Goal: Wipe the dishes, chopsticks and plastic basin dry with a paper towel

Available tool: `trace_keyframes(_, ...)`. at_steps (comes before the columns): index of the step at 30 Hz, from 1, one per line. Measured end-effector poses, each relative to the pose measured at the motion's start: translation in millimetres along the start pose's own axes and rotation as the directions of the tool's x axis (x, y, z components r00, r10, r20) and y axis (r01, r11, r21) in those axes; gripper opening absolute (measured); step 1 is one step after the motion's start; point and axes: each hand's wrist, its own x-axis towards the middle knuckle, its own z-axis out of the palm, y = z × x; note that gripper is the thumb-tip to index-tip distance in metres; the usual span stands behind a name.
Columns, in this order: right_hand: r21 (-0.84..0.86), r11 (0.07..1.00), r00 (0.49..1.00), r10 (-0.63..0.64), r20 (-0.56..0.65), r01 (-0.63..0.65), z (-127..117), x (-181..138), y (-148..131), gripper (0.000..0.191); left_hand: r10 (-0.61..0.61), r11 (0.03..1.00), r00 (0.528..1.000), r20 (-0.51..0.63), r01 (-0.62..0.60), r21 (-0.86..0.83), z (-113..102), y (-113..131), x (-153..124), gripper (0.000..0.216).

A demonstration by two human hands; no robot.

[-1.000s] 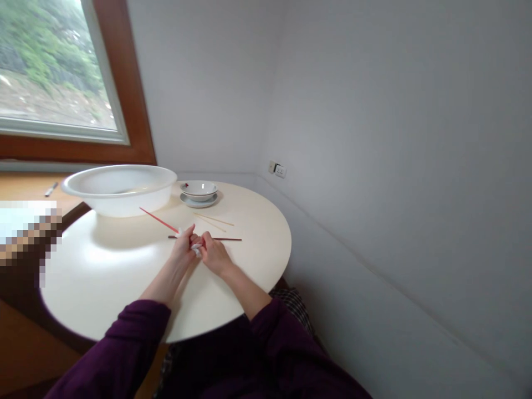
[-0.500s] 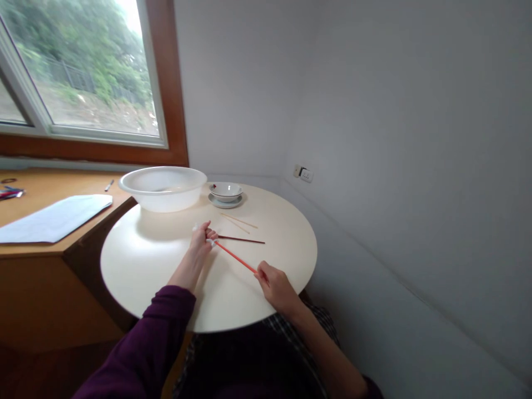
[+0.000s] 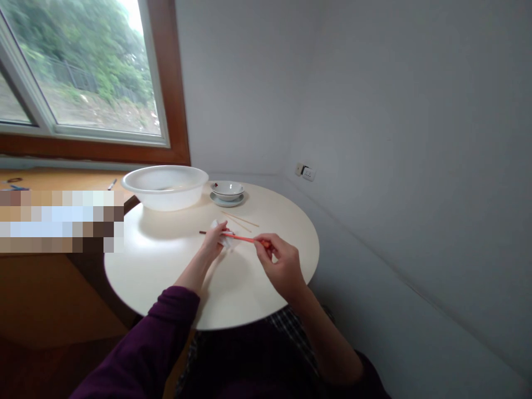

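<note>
My left hand is closed around a crumpled white tissue or cloth and a thin red stick, which looks like a chopstick. The fingers of my right hand pinch the same red chopstick near its right end. It runs nearly level between the two hands, over the table. A short dark brown stick end pokes out to the left of my left hand; whether it belongs to the red chopstick or to another stick I cannot tell. Two pale thin sticks lie just beyond my hands.
At the back of the round white table stand a large translucent basin and a white bowl on a plate. A wooden desk adjoins on the left, and a wall rises on the right.
My left hand has moved right and turned, bringing the tissue into fuller view. My right hand has risen, and the red chopstick has swung from slanting to nearly level.
</note>
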Motion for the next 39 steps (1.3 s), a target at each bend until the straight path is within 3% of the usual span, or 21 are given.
trace_keyframes(2, 0.034, 0.998, 0.998, 0.062, -0.008, -0.061, 16.6, 17.0, 11.5, 0.018, -0.067, 0.998, 0.991, 0.112, 0.066, 0.018, 6.8, -2.3, -7.6, 0.006)
trace_keyframes(4, 0.046, 0.992, 0.992, 0.116, 0.058, -0.118, 39.3, 30.0, 29.4, 0.017, -0.123, 0.992, 0.972, 0.199, 0.120, 0.031, 10.9, -3.4, -13.4, 0.005)
trace_keyframes(9, -0.098, 0.972, 0.956, 0.229, 0.182, -0.214, 87.7, 38.6, 69.5, 0.016, -0.209, 0.978, 0.932, 0.297, 0.200, 0.063, 8.8, -5.4, -13.4, 0.018)
trace_keyframes(12, -0.156, 0.956, 0.950, 0.273, 0.154, -0.249, 92.2, 40.6, 79.8, 0.018, -0.220, 0.975, 0.926, 0.308, 0.211, 0.065, 7.6, -6.4, -11.3, 0.022)
trace_keyframes(16, -0.243, 0.928, 0.941, 0.318, 0.117, -0.284, 77.0, 52.1, 88.4, 0.022, -0.222, 0.974, 0.917, 0.330, 0.225, 0.032, 11.6, -4.3, -14.9, 0.028)
trace_keyframes(20, -0.349, 0.889, 0.929, 0.353, 0.110, -0.297, 59.3, 61.1, 90.8, 0.028, -0.223, 0.970, 0.937, 0.270, 0.240, -0.034, 14.0, -1.5, -14.4, 0.029)
trace_keyframes(24, -0.417, 0.882, 0.916, 0.332, 0.223, -0.219, 56.4, 55.5, 79.3, 0.028, -0.196, 0.971, 0.961, 0.196, 0.218, -0.097, 12.3, 0.4, -9.8, 0.026)
trace_keyframes(30, -0.488, 0.869, 0.871, 0.300, 0.390, -0.081, 78.6, 34.7, 65.2, 0.026, -0.103, 0.982, 0.945, 0.309, 0.147, -0.121, 13.4, 2.2, -16.8, 0.018)
trace_keyframes(32, -0.508, 0.860, 0.856, 0.299, 0.422, -0.050, 86.3, 28.4, 64.0, 0.028, -0.077, 0.986, 0.962, 0.261, 0.112, -0.123, 13.2, -1.0, -17.1, 0.010)
trace_keyframes(36, -0.523, 0.852, 0.833, 0.289, 0.473, 0.001, 96.8, 17.5, 58.2, 0.029, -0.033, 0.990, 0.989, 0.141, 0.052, -0.133, 8.1, -8.4, -8.3, 0.037)
trace_keyframes(39, -0.524, 0.851, 0.817, 0.281, 0.504, 0.030, 101.9, 11.6, 50.7, 0.030, -0.005, 0.992, 0.999, 0.039, 0.010, -0.129, 1.9, -8.5, 1.0, 0.042)
